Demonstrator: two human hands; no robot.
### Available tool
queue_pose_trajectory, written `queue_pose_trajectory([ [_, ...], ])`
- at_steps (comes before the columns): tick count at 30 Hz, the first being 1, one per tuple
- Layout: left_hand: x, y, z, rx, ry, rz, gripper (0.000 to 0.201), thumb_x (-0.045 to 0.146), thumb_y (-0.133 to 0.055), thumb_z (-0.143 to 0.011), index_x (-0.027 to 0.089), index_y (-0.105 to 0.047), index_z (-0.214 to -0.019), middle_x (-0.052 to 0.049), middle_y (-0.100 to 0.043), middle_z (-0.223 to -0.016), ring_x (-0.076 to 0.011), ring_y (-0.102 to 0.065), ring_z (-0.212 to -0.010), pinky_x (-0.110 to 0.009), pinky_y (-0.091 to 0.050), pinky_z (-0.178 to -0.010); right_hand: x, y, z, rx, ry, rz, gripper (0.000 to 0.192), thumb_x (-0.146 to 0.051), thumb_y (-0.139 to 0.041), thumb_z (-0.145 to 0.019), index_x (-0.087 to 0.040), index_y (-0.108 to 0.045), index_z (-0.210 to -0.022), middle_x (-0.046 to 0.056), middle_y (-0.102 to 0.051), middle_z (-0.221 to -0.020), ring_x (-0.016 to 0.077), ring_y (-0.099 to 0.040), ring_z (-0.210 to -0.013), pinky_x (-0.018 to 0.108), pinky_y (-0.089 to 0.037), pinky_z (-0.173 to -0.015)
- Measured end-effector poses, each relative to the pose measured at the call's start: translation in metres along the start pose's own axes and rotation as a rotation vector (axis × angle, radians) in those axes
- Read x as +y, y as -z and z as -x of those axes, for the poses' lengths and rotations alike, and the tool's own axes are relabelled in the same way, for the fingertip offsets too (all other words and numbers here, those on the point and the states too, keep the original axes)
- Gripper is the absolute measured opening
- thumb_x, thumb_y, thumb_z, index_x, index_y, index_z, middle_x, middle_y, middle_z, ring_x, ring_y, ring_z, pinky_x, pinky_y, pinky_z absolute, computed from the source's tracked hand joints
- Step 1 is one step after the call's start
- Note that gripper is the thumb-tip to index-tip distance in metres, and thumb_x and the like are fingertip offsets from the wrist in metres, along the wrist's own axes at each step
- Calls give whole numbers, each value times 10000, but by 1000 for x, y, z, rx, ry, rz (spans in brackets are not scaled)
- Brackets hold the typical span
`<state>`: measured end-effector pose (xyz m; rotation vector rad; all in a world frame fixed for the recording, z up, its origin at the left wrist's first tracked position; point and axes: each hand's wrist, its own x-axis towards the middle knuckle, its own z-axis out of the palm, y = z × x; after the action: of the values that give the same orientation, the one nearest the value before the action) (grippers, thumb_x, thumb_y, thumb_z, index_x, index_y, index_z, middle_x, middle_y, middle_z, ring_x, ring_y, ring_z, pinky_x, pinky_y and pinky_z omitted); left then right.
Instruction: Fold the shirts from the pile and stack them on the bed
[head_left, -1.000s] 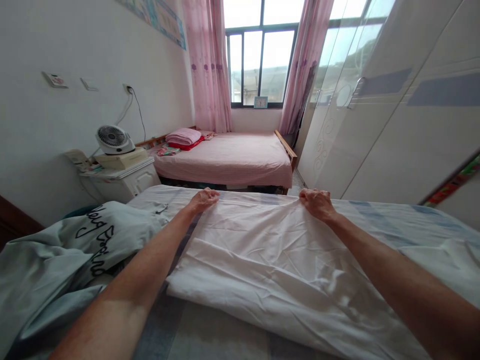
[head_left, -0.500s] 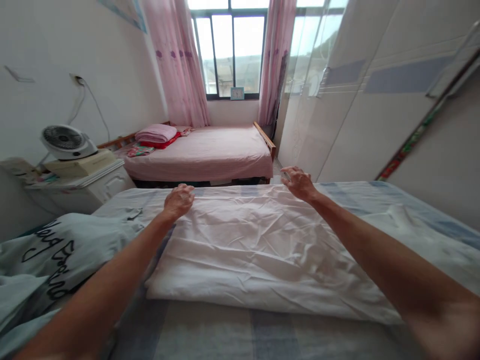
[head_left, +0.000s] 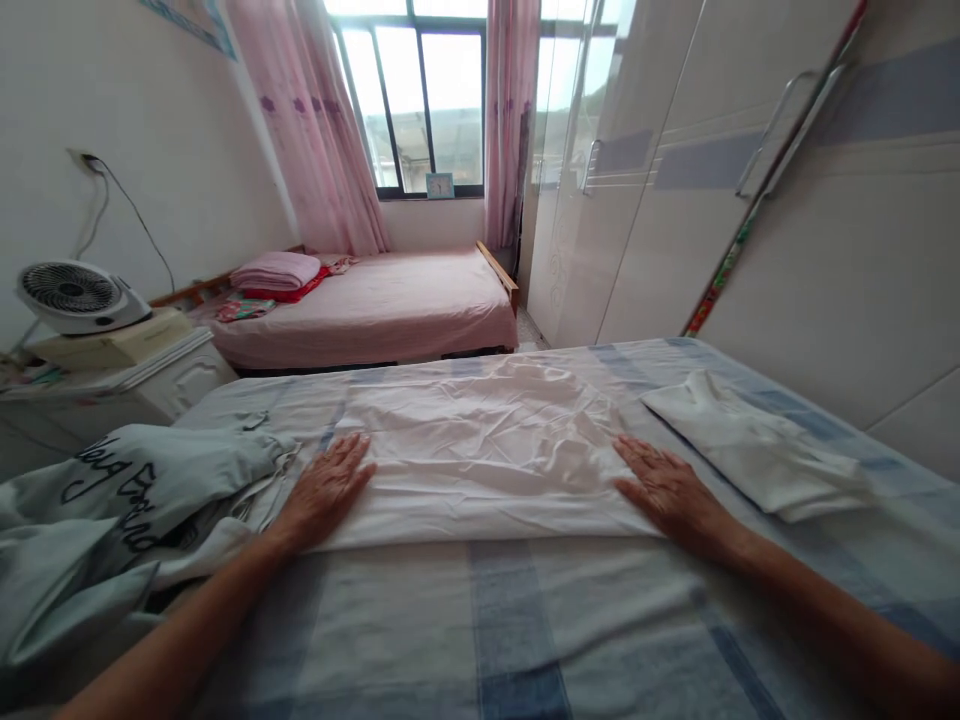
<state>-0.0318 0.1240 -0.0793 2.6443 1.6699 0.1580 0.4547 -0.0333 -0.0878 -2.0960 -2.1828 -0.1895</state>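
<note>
Head view. The white cloth [head_left: 480, 440] lies spread between the two hands and just ahead of them, its near edge forming a nearly straight fold. The left hand [head_left: 324, 492] is palm-down, fingers extended and grasping nothing, with its fingertips at the cloth's left edge. The right hand [head_left: 667, 492] is likewise flat and free of any grip, fingertips at the right edge. This opposed placement probably keeps the sides aligned and the fabric flat; creases remain ahead of the right fingertips. The striped sheet [head_left: 420, 630] lies beneath, apparently serving as a level work surface. Outboard of the right hand, well apart, lies a folded white garment [head_left: 757, 455]; outboard of the left, a crumpled lettered garment [head_left: 214, 465]. Both positions seem to leave the central area to the cloth.
</note>
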Motion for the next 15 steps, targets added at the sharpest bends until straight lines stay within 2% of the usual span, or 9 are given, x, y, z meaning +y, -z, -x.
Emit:
queue_pose_trajectory([
  [3, 2, 15, 7, 87, 77, -52, 569, 393, -290, -928, 66, -439, -1370, -182, -383, -1449, -295, -304, -1373, -492, -283, -1093, 6, -5, -2, 32, 5, 24, 608, -501, -254, -921, -163, -413, -1400, 102, -390, -1462, 238, -367, -1338, 448, -289, -1073],
  [5, 17, 26, 21, 176, 9, -81, 531, 380, -318, -932, 88, -468, -1349, -172, -394, -1448, -297, -294, -1378, -502, -272, -1097, 9, -8, -4, 50, 13, 33, 623, -509, -241, -913, -156, -429, -1390, 100, -402, -1455, 241, -379, -1330, 448, -299, -1070],
  [6, 28, 30, 30, 191, -70, -83, 515, 379, -320, -938, 111, -472, -1351, -150, -385, -1459, -283, -273, -1388, -488, -255, -1109, 11, -10, -4, 60, 21, 36, 629, -514, -236, -909, -154, -437, -1384, 99, -406, -1453, 242, -381, -1329, 448, -301, -1071],
  [8, 50, 34, 48, 136, -237, -51, 499, 398, -305, -952, 176, -450, -1375, -90, -353, -1488, -244, -223, -1410, -442, -229, -1131, 15, -16, -5, 83, 46, 41, 636, -517, -231, -901, -157, -443, -1380, 95, -404, -1454, 244, -377, -1331, 450, -298, -1075],
  [10, 66, 31, 62, 50, -302, -10, 531, 460, -294, -951, 212, -396, -1410, -65, -325, -1505, -226, -210, -1415, -420, -221, -1136, 20, -21, -5, 102, 64, 48, 634, -514, -235, -894, -164, -445, -1379, 91, -401, -1456, 246, -372, -1334, 453, -301, -1073],
  [12, 71, 24, 70, -4, -256, 18, 601, 518, -286, -937, 182, -356, -1430, -93, -307, -1509, -228, -221, -1411, -417, -213, -1138, 22, -23, -6, 107, 66, 55, 628, -505, -240, -890, -167, -445, -1378, 86, -401, -1457, 246, -371, -1335, 459, -305, -1070],
  [15, 58, 16, 74, 9, -70, 30, 679, 534, -290, -921, 70, -370, -1409, -175, -287, -1502, -260, -232, -1405, -428, -203, -1138, 20, -18, -6, 89, 48, 59, 624, -487, -240, -889, -155, -445, -1377, 90, -400, -1458, 242, -375, -1333, 460, -309, -1070],
])
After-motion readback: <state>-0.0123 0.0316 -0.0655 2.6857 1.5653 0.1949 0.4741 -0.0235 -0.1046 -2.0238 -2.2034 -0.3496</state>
